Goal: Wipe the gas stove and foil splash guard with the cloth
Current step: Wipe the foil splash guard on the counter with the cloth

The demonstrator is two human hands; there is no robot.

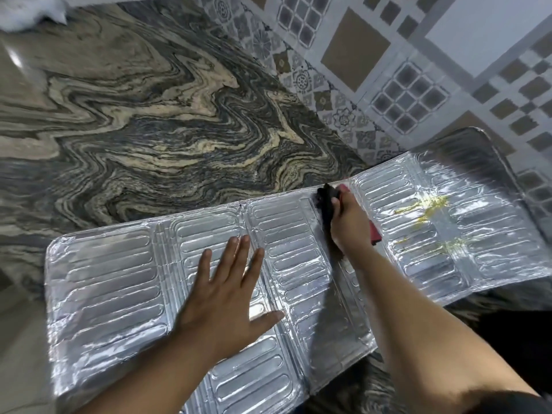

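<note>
The silver foil splash guard (113, 282) lies unfolded flat on the marbled stone counter, several embossed panels wide. My left hand (227, 291) presses flat on its middle panels, fingers straight and spread. My right hand (349, 225) grips a dark cloth with a red part (327, 198) and holds it against the foil near the guard's far edge. Yellow smears (430, 204) mark the panels to the right of that hand. The gas stove is not in view.
The swirled grey and cream stone counter (149, 124) stretches behind the guard. A patterned tiled wall (388, 55) rises at the back right. Something white and blurred (33, 10) sits at the top left corner. A dark area (513, 339) lies at the lower right.
</note>
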